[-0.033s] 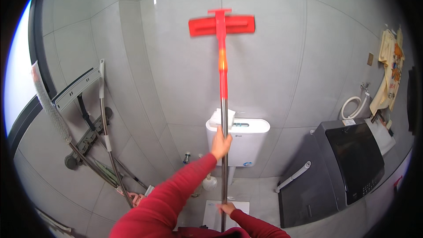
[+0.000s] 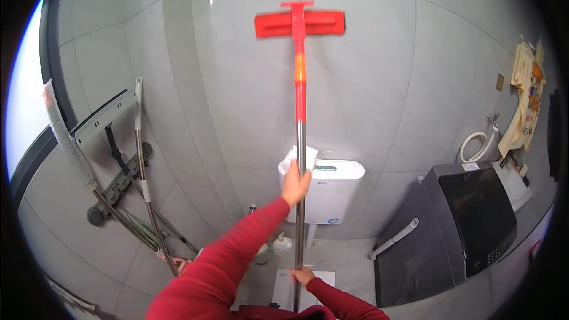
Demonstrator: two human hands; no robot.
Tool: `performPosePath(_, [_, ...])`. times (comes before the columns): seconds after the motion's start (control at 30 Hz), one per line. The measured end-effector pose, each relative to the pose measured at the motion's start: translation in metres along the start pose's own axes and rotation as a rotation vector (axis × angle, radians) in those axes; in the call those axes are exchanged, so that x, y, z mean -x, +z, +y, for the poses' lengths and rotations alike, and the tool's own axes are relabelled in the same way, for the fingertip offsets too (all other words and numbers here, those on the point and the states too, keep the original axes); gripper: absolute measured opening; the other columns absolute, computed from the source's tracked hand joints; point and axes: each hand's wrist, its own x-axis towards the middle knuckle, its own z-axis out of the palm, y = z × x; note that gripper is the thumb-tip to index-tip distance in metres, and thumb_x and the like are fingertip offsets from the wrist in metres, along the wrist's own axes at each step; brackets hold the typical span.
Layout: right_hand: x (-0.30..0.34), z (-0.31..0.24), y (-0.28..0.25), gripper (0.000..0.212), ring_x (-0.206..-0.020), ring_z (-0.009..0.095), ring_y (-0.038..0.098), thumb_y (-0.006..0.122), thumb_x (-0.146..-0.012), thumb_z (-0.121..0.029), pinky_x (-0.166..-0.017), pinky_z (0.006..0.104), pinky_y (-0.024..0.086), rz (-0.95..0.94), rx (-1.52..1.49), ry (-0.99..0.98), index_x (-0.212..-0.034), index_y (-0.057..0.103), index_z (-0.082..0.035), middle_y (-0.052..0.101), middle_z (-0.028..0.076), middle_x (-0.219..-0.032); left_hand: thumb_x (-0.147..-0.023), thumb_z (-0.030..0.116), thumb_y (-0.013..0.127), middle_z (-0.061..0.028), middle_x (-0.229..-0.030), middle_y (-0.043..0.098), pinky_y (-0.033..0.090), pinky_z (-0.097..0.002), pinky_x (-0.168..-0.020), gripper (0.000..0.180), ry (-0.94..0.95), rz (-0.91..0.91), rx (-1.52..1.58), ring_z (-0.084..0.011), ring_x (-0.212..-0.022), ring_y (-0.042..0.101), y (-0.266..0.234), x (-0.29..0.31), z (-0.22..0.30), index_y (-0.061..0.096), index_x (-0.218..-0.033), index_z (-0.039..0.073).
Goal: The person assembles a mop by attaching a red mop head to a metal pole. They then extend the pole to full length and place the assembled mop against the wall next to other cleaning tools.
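A red long-handled squeegee (image 2: 300,77) with a steel pole stands nearly straight up before me, its wide flat head against or just off the grey tiled wall (image 2: 361,83); I cannot tell which. My left hand (image 2: 295,185) is wrapped round the middle of the pole. Lower down, my right hand (image 2: 303,276) grips the pole near its bottom end. Behind the left hand is a white toilet cistern (image 2: 341,192), with white tissue (image 2: 305,157) lying on its lid. The pole hides part of the cistern.
Several long-handled mops (image 2: 142,160) lean or hang in a wall rack (image 2: 115,192) at left, beside a bright window (image 2: 24,83). A dark grey washing machine (image 2: 438,231) stands at right, under a hose (image 2: 474,145) and a hanging cream cloth (image 2: 521,95). White bottles (image 2: 281,245) stand below the cistern.
The squeegee has moved a little up along the wall, and both hands have risen slightly with it. Each hand keeps its grip on the pole.
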Motion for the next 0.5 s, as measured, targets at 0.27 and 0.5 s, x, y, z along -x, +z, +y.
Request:
performPosePath(0.27, [0.023, -0.197, 0.027, 0.035, -0.066, 0.007, 0.051, 0.072, -0.077, -0.016, -0.061, 0.0231, 0.044, -0.003, -0.331, -0.568, -0.102, 0.051, -0.003, 0.056, -0.001, -0.075, -0.078, 0.011, 0.053, -0.0111, -0.064, 0.049, 0.045, -0.0373, -0.047, 0.018, 0.167, 0.041, -0.017, -0.0210, -0.047, 0.050, -0.110, -0.148, 0.168, 0.042, -0.087, -0.001])
performPosePath(0.5, [0.015, -0.166, 0.045, 0.042, -0.070, 0.009, 0.049, 0.072, -0.075, -0.016, -0.065, 0.0253, 0.044, 0.036, -0.150, -0.517, -0.105, 0.046, -0.004, 0.050, -0.001, -0.079, -0.078, 0.011, 0.051, -0.0099, -0.066, 0.049, 0.043, -0.0355, -0.041, 0.019, 0.127, 0.116, 0.070, -0.0187, -0.045, 0.048, -0.136, -0.121, 0.106, 0.042, -0.090, -0.001])
